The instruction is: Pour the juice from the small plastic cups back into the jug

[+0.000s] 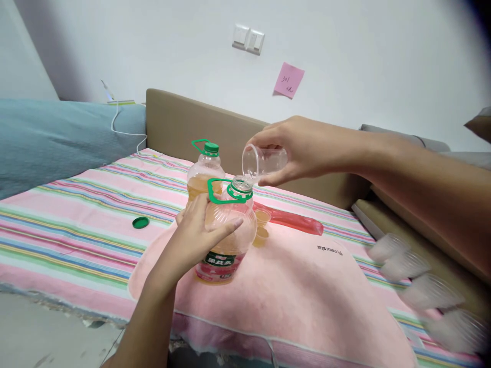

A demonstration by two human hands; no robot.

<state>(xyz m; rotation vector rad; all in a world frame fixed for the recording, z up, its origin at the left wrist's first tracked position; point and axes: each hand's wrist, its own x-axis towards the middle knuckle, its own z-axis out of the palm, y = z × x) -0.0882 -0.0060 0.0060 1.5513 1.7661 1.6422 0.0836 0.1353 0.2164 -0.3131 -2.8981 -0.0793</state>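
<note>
A large juice bottle (219, 260) stands uncapped on the pink mat, a green carry ring (215, 191) around its neck. My left hand (197, 232) is wrapped round the bottle's upper side, thumb toward the front. Clear plastic cup (270, 159) is gripped in my right hand (295, 148), tipped on its side with its rim against the bottle's open mouth. No liquid is plainly visible in the cup. Behind the held bottle stands a second bottle (207, 171), its green cap on. Two small cups of juice (262, 236) sit just right of the held bottle.
A loose green cap (140, 222) lies on the striped sheet at left. Red plastic wrapping (295, 220) lies behind the pink mat (307, 291). Several stacked clear cups (433, 291) line the right edge by the cushions. A padded brown headboard (192, 117) rises behind.
</note>
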